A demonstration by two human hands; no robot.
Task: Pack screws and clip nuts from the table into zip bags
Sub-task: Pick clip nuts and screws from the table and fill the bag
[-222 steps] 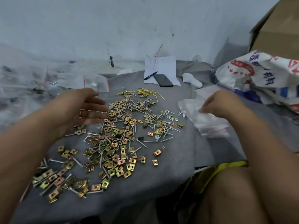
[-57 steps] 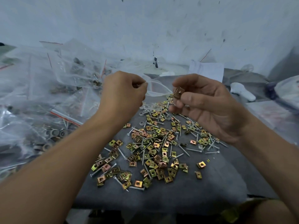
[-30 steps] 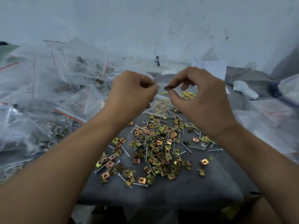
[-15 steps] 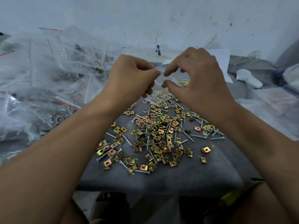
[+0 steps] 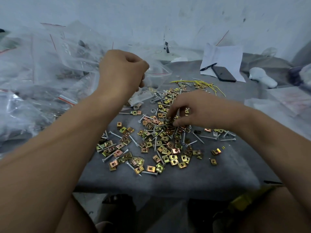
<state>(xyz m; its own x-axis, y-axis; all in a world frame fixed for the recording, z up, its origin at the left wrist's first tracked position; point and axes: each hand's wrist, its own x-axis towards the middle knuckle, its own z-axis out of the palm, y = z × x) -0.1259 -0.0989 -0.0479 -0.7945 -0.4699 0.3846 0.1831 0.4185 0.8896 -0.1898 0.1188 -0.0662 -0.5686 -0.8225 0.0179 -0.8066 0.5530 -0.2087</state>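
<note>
Several brass-coloured clip nuts [image 5: 161, 143] and silver screws [image 5: 207, 137] lie scattered over the grey cloth-covered table [image 5: 210, 174]. My left hand [image 5: 121, 71] is raised above the pile's far left and grips the top edge of a clear zip bag [image 5: 156, 78] with a red strip, which hangs open. My right hand [image 5: 196, 108] is down in the pile's middle, fingertips and thumb closing on small parts there; what they pinch is hidden.
A heap of filled clear zip bags [image 5: 42, 78] covers the left side. At the back lie a white paper [image 5: 223, 58], a pen [image 5: 208, 66], a black phone [image 5: 223, 76], yellow wires [image 5: 208, 85] and a white object [image 5: 262, 79]. Empty bags [image 5: 289, 101] lie right.
My right hand has left the bag's mouth and dropped down into the pile of clip nuts. My left hand still holds the bag up.
</note>
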